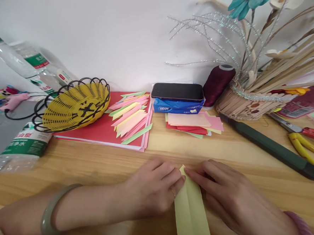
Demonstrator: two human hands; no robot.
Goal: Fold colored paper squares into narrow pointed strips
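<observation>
A pale yellow strip of paper (192, 212) lies on the wooden table between my hands, with a crease running down its length. Its far end is narrow, with a corner that looks folded in. My left hand (155, 186) has its fingers curled and pinches the paper's far left edge. On the other side, my right hand (224, 189) presses thumb and index finger on the far right edge, its other fingers bent. Behind my hands, several folded paper strips (131, 117) in pink, yellow and green lie on red paper sheets (97, 130).
A yellow woven basket (76, 107) tilts at the left near a plastic bottle (24, 146). A phone (177, 91) rests on a blue packet (178, 106), behind stacked paper slips (191, 121). Purple thread (218, 84), a dark green cutter (274, 146) and yellow-handled pliers (305, 146) are at right.
</observation>
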